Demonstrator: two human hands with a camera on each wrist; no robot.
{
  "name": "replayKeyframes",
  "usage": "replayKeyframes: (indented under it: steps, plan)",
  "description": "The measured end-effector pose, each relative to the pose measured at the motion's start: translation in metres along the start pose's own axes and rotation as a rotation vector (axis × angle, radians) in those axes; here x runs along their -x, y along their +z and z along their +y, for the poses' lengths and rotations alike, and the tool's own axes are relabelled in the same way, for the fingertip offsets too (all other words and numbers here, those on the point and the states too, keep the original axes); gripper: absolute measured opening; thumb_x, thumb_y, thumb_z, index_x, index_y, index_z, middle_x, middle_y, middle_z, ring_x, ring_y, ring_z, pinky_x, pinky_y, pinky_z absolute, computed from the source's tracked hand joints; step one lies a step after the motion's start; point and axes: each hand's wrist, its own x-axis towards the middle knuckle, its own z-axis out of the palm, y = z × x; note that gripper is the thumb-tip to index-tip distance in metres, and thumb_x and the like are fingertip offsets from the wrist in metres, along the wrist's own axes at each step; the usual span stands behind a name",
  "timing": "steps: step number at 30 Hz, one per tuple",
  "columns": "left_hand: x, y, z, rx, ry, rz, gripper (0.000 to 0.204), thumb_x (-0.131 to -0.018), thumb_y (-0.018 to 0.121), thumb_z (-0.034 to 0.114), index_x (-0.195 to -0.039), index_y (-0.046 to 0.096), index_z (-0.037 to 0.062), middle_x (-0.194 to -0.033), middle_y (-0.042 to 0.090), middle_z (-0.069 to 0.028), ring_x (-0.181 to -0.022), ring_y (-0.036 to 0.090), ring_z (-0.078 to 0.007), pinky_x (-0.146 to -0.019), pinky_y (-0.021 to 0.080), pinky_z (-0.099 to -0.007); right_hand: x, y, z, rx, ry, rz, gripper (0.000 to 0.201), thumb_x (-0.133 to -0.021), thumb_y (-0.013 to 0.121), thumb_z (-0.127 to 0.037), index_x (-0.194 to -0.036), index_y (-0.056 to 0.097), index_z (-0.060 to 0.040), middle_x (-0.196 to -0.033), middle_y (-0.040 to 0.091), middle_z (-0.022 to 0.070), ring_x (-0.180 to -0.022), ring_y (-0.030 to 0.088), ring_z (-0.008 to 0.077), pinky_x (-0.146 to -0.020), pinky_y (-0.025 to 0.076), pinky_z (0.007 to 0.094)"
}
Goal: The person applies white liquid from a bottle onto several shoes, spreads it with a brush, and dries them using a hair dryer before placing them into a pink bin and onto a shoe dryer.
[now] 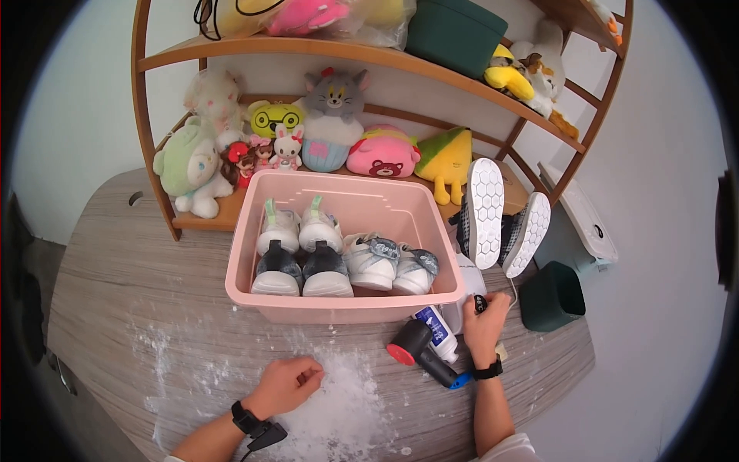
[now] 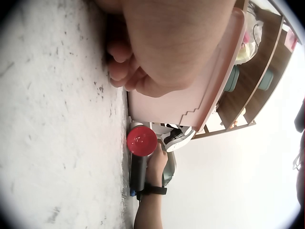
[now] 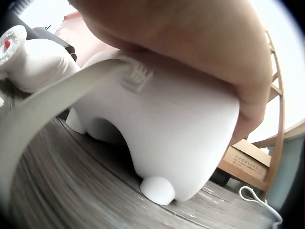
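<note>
My right hand (image 1: pixel 485 323) grips the end of a white shoe dryer (image 3: pixel 181 129), around its small lit display (image 1: pixel 480 304). In the right wrist view the fingers reach over its far side; its round feet are at the table. Two dark checked shoes (image 1: pixel 486 215) sit upended at the dryer, honeycomb soles facing me. My left hand (image 1: pixel 289 385) is low over white powder (image 1: pixel 339 408) on the table, fingers loosely curled and holding nothing. Beside the right hand lie a black hair dryer (image 1: pixel 419 348) with a red end and a white-and-blue bottle (image 1: pixel 437 331).
A pink bin (image 1: pixel 346 308) holding several shoes (image 1: pixel 327 269) stands mid-table. Behind it is a wooden shelf (image 1: pixel 192 58) with several plush toys (image 1: pixel 335 108). To the right are a dark green bin (image 1: pixel 553 299) and a pale lidded box (image 1: pixel 589 223). A white cord (image 3: pixel 62 90) leaves the shoe dryer.
</note>
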Motion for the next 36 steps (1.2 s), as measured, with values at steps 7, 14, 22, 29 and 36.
replayKeyframes:
  steps: [7, 14, 22, 29, 36]
  plan:
    - [0.001, 0.001, 0.001, 0.004, -0.024, 0.001, 0.01, -0.094, 0.073, 0.015, -0.093, 0.07, 0.0056, -0.075, 0.07, -0.0069, -0.063, 0.068, -0.019, -0.06, 0.054, -0.0306, 0.004, -0.002, -0.007, -0.007, -0.02, 0.0, 0.03, -0.088, 0.068, -0.015, -0.103, 0.053, 0.0052, -0.102, 0.052, 0.0246, -0.097, 0.052, 0.0445, -0.085, 0.044, 0.052]
    - [0.0, 0.001, -0.001, -0.006, 0.005, 0.0, 0.011, -0.094, 0.073, 0.016, -0.094, 0.07, 0.005, -0.075, 0.07, -0.007, -0.063, 0.068, -0.019, -0.06, 0.054, -0.0305, 0.008, -0.001, -0.011, 0.038, -0.204, -0.028, 0.04, -0.086, 0.07, -0.017, -0.118, 0.058, 0.0046, -0.123, 0.057, 0.0252, -0.112, 0.055, 0.0445, -0.096, 0.046, 0.0499]
    - [0.0, 0.001, 0.001, -0.01, -0.028, -0.003, 0.012, -0.094, 0.073, 0.016, -0.094, 0.07, 0.0043, -0.076, 0.071, -0.0081, -0.063, 0.069, -0.0197, -0.061, 0.054, -0.031, 0.008, -0.002, -0.012, 0.067, -0.215, -0.049, 0.046, -0.083, 0.072, -0.024, -0.119, 0.06, 0.0029, -0.127, 0.058, 0.0235, -0.117, 0.054, 0.0439, -0.099, 0.044, 0.0517]
    - [0.0, 0.001, 0.006, -0.046, -0.033, -0.017, 0.013, -0.094, 0.072, 0.016, -0.095, 0.072, 0.0031, -0.074, 0.071, -0.009, -0.062, 0.069, -0.0192, -0.061, 0.055, -0.0305, 0.01, -0.004, -0.012, 0.082, -0.193, -0.052, 0.048, -0.082, 0.073, -0.026, -0.119, 0.059, 0.0013, -0.125, 0.057, 0.0208, -0.117, 0.053, 0.0419, -0.097, 0.044, 0.051]
    - [0.001, 0.003, 0.004, -0.074, -0.036, 0.013, 0.022, -0.096, 0.071, 0.02, -0.086, 0.069, 0.0005, -0.066, 0.065, -0.0111, -0.056, 0.061, -0.0185, -0.057, 0.05, -0.0319, 0.007, -0.011, -0.016, 0.074, -0.188, -0.033, 0.046, -0.081, 0.074, -0.026, -0.116, 0.059, -0.0002, -0.122, 0.058, 0.0198, -0.112, 0.055, 0.0405, -0.093, 0.045, 0.0495]
